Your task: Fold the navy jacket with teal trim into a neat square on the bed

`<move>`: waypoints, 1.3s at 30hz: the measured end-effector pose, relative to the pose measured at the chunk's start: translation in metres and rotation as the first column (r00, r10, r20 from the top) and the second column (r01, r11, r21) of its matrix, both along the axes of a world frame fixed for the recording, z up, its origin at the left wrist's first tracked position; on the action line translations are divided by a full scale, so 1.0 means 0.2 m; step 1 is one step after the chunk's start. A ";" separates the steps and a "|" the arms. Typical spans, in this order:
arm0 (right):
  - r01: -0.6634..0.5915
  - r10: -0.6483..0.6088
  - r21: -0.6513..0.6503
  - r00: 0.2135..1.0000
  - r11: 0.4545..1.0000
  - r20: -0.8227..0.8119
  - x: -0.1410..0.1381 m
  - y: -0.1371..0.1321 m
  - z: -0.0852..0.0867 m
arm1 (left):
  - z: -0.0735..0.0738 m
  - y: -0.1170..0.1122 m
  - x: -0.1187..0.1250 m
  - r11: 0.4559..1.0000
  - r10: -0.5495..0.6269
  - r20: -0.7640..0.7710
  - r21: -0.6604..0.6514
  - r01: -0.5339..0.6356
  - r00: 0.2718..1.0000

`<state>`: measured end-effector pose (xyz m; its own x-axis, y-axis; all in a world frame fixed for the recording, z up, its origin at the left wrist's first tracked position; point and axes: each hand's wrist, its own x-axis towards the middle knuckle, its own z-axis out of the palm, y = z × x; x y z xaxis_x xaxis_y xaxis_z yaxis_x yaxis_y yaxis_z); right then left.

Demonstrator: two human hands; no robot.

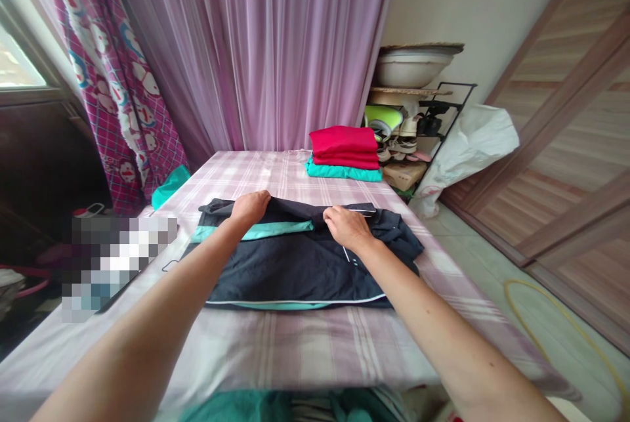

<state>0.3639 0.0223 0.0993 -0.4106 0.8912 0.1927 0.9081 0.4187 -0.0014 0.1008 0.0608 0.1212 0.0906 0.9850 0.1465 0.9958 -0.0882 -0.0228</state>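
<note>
A dark navy jacket (285,271) with turquoise bands and white piping lies spread across the table, partly folded over at its far side. My left hand (251,207) grips the far edge of the cloth left of the middle, fingers closed. To the right, my right hand (347,228) pinches the same garment near its white-edged part. A bunched section of the dark cloth (401,238) lies beyond my right hand. Both hands' fingertips are partly hidden in the fabric.
The table has a checked cloth (315,350). A stack of folded red clothes (343,141) on turquoise ones (344,171) sits at its far right. Behind are a lilac curtain (275,48) and a shoe rack (460,104) with a basin (413,67). A blurred object lies at the left.
</note>
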 end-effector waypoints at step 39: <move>0.464 -0.476 -0.123 0.873 0.877 -0.108 0.28 -0.04 -0.09 | -0.25 -0.25 0.14 0.836 -0.545 0.090 0.137 0.531 0.834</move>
